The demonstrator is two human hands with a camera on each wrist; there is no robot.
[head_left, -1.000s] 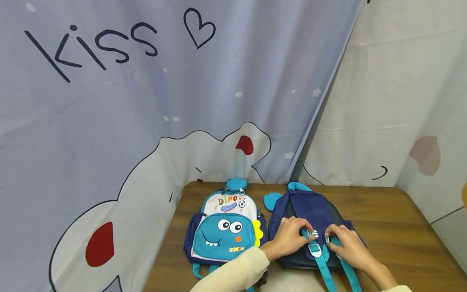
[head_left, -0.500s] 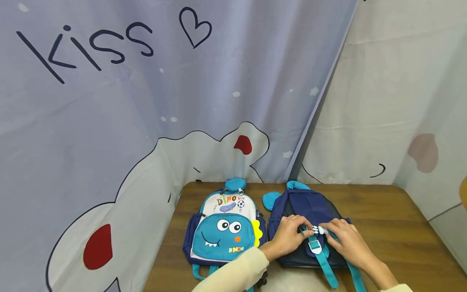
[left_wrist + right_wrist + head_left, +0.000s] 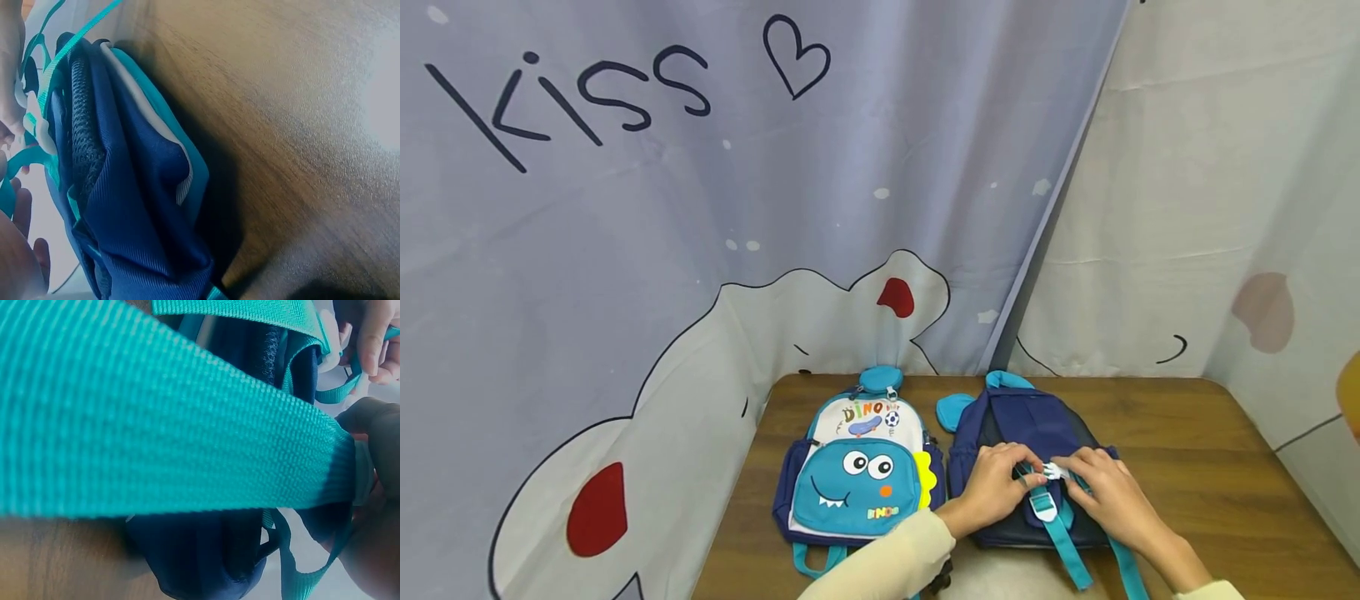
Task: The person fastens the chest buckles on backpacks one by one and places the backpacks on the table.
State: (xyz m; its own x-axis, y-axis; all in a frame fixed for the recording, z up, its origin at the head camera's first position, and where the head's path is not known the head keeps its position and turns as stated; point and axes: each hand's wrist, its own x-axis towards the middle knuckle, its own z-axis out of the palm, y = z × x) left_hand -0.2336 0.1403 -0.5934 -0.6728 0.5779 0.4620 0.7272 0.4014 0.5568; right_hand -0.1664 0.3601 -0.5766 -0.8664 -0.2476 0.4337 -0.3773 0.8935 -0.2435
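A navy backpack (image 3: 1033, 421) lies with its shoulder-strap side up on the table. Over it, my left hand (image 3: 997, 490) pinches one half of a white plastic buckle (image 3: 1055, 472) on a teal strap. From the other side my right hand (image 3: 1108, 497) pinches the second half. Both halves meet end to end; whether they are locked cannot be seen. A white strap adjuster (image 3: 1044, 507) hangs just below. Close to the right wrist camera, a teal strap (image 3: 156, 425) runs to the right hand. The backpack's navy side (image 3: 137, 187) fills the left wrist view's middle.
To the left lies another backpack with a dinosaur face (image 3: 859, 500), partly behind the left sleeve (image 3: 887, 557). A round teal pouch (image 3: 955, 412) sits by the navy backpack's upper left. The wooden table (image 3: 1210, 467) ends at a curtain (image 3: 880, 167) behind.
The right hand has brought its buckle half leftward and up, from apart to meeting the left hand's half. The left hand stays nearly in place. The head view shifts slightly.
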